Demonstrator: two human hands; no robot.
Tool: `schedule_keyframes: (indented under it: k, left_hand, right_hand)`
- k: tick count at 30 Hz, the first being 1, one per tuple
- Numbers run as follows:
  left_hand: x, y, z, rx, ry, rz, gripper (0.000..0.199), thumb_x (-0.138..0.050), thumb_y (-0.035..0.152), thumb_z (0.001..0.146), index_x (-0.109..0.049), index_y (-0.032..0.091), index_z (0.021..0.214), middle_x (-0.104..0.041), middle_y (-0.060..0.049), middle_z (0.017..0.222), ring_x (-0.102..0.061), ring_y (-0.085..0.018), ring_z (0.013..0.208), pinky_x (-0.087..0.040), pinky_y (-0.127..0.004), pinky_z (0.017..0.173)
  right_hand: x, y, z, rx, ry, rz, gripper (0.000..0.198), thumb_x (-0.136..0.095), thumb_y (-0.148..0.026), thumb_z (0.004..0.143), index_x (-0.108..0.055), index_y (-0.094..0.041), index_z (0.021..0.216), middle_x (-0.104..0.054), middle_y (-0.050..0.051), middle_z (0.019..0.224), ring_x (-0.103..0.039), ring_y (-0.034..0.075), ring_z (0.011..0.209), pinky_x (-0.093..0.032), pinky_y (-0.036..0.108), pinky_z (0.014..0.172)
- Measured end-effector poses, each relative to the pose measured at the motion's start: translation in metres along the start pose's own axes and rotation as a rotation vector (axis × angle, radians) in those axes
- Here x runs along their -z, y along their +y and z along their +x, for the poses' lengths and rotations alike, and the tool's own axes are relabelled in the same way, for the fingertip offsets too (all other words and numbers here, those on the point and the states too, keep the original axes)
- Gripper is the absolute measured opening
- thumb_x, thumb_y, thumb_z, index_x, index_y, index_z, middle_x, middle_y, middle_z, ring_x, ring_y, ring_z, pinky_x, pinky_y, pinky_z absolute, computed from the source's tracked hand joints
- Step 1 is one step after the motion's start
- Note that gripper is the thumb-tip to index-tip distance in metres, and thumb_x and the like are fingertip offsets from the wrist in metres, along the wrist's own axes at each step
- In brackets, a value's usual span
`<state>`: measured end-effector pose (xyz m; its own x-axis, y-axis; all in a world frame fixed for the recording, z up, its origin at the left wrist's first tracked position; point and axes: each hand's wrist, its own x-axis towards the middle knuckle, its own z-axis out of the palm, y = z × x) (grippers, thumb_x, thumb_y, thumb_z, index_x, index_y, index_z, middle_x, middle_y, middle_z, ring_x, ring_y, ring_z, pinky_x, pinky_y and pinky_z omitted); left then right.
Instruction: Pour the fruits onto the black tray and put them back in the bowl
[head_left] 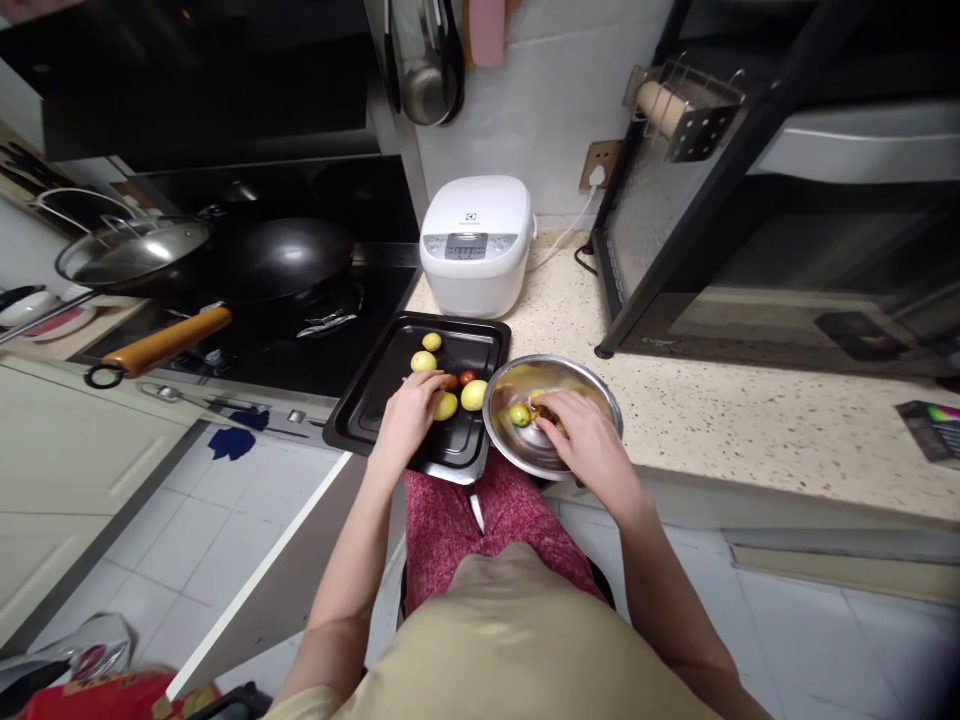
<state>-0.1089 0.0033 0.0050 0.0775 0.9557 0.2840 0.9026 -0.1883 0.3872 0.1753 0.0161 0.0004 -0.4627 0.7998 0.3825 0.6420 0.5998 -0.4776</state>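
Observation:
My left hand [411,408] reaches over the black baking tray [360,415], its fingers bent together at a small red fruit [451,382] that looks like a cherry tomato. Close beside those fingertips lie a yellow round fruit [445,406] and a larger pale yellow one [474,395]. A second red fruit [467,377] touches the group. Further back on the tray are two more yellow pieces [424,361]. My right hand [589,435] dips into the steel bowl [517,459], fingers pinched over something dark, partly hidden. A yellow-green fruit [519,414] rests in the bowl beside them.
Behind the tray stands a white rice cooker [476,245], its cord plugged into the wall socket [598,165]. To the left, a black wok [289,260] with a wooden handle [169,342] sits on the stove. A black rack holds an oven [810,260] at right. A cabinet door [270,580] is open below.

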Motion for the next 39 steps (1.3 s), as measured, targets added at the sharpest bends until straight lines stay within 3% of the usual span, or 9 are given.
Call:
schedule_keyframes:
  k: [6, 10, 16, 19, 22, 27, 33, 39]
  left_hand:
    - [0.007, -0.012, 0.033, -0.062, -0.233, 0.151, 0.028, -0.054, 0.018, 0.101, -0.075, 0.025, 0.118, -0.074, -0.006, 0.129, -0.072, -0.025, 0.111, -0.057, -0.032, 0.089]
    - [0.004, -0.014, 0.049, -0.087, -0.308, 0.177, 0.031, -0.057, 0.015, 0.097, -0.075, 0.027, 0.118, -0.076, -0.006, 0.12, -0.073, -0.025, 0.105, -0.057, -0.029, 0.081]
    - [0.001, -0.016, 0.06, -0.128, -0.361, 0.193, 0.026, -0.065, 0.014, 0.091, -0.074, 0.023, 0.114, -0.076, -0.008, 0.112, -0.072, -0.027, 0.101, -0.055, -0.03, 0.078]
    - [0.006, -0.014, 0.058, -0.121, -0.315, 0.17, 0.025, -0.067, 0.013, 0.09, -0.072, 0.023, 0.113, -0.075, -0.007, 0.11, -0.071, -0.026, 0.102, -0.056, -0.031, 0.081]
    - [0.015, -0.006, 0.049, -0.095, -0.192, 0.141, 0.028, -0.069, 0.013, 0.09, -0.069, 0.022, 0.117, -0.072, -0.008, 0.115, -0.071, -0.026, 0.101, -0.057, -0.036, 0.088]
    - [0.019, 0.028, 0.024, -0.187, -0.002, -0.107, 0.029, -0.068, 0.021, 0.096, -0.065, 0.022, 0.125, -0.071, -0.009, 0.121, -0.07, -0.025, 0.11, -0.057, -0.039, 0.098]
    - [-0.007, 0.077, -0.011, -0.282, 0.045, -0.342, 0.03, -0.066, 0.025, 0.1, -0.063, 0.023, 0.129, -0.072, -0.009, 0.124, -0.068, -0.024, 0.119, -0.056, -0.038, 0.105]
    - [-0.038, 0.099, -0.032, -0.292, 0.132, -0.454, 0.029, -0.067, 0.022, 0.099, -0.064, 0.021, 0.128, -0.073, -0.009, 0.12, -0.07, -0.022, 0.113, -0.058, -0.037, 0.102]
  right_hand:
    - [0.006, -0.004, -0.017, -0.02, 0.089, 0.033, 0.021, -0.049, -0.023, 0.103, -0.068, -0.022, 0.111, -0.075, 0.01, 0.111, -0.069, 0.03, 0.105, -0.053, 0.046, 0.094]
    - [0.011, -0.003, -0.022, -0.042, 0.141, 0.032, 0.021, -0.049, -0.025, 0.103, -0.069, -0.022, 0.109, -0.075, 0.01, 0.11, -0.068, 0.029, 0.106, -0.054, 0.045, 0.093]
    - [0.009, -0.005, -0.024, 0.014, 0.081, 0.071, 0.024, -0.048, -0.025, 0.104, -0.072, -0.022, 0.106, -0.076, 0.009, 0.108, -0.069, 0.027, 0.107, -0.054, 0.046, 0.097]
    - [0.007, -0.007, -0.025, 0.049, 0.062, 0.083, 0.024, -0.048, -0.022, 0.104, -0.073, -0.021, 0.106, -0.077, 0.009, 0.109, -0.07, 0.027, 0.107, -0.054, 0.047, 0.097]
    - [0.006, -0.007, -0.024, 0.039, 0.081, 0.097, 0.025, -0.048, -0.022, 0.104, -0.073, -0.021, 0.106, -0.077, 0.009, 0.109, -0.07, 0.027, 0.106, -0.054, 0.047, 0.098]
    - [0.004, -0.007, -0.023, -0.002, 0.15, 0.136, 0.025, -0.048, -0.024, 0.105, -0.073, -0.02, 0.109, -0.077, 0.01, 0.109, -0.071, 0.026, 0.106, -0.054, 0.047, 0.1]
    - [0.003, -0.013, -0.025, -0.028, 0.192, 0.179, 0.019, -0.056, -0.029, 0.103, -0.071, -0.022, 0.113, -0.077, 0.009, 0.109, -0.071, 0.026, 0.107, -0.055, 0.045, 0.101]
    - [-0.002, -0.02, -0.028, -0.037, 0.213, 0.252, 0.025, -0.064, -0.034, 0.1, -0.068, -0.022, 0.121, -0.077, 0.01, 0.116, -0.072, 0.027, 0.11, -0.058, 0.044, 0.098]
